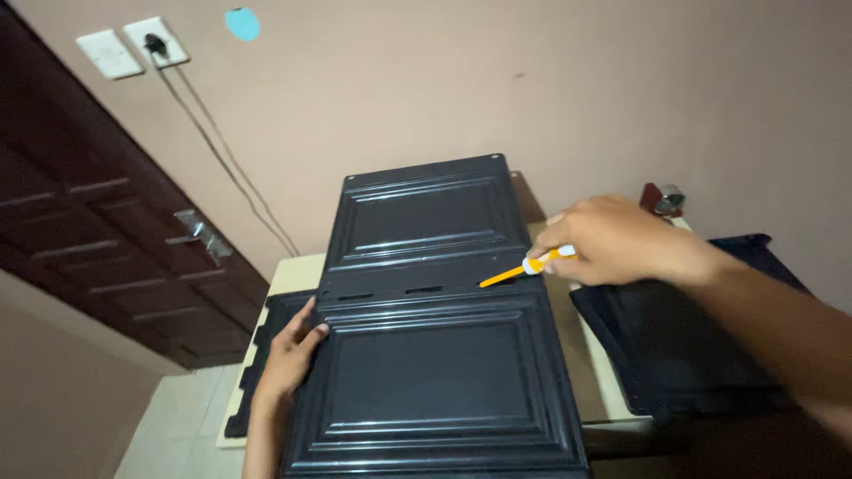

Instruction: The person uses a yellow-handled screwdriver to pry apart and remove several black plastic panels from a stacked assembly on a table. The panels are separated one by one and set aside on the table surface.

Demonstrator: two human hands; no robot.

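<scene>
Screwdriver with an orange shaft and a white collar is pinched in the right hand, fingers curled shut around the handle so only the shaft and collar stick out past the knuckles. From that grip the shaft points down and away toward the person's left, and its tip sits right on the ridge that runs across the middle of the black metal panel, just past the row of three small slots stamped along that ridge. I can't tell if the tip is actually seated in a screw, it's too small to make out. The panel is a big embossed sheet with two raised rectangular frames, one above the tip and one below it, lying flat on a cream table. The left hand is well apart from the screwdriver grip, over on the panel's left edge just below the ridge, fingers wrapped onto the rim and thumb on top, so it's clamped on the panel. Under that hand's side a second black piece with a notched edge pokes out from beneath the panel. Behind the right forearm lies a black tray-like part, just beside the panel. Farther back past the right hand, against the pink wall, there's a small red object.
</scene>
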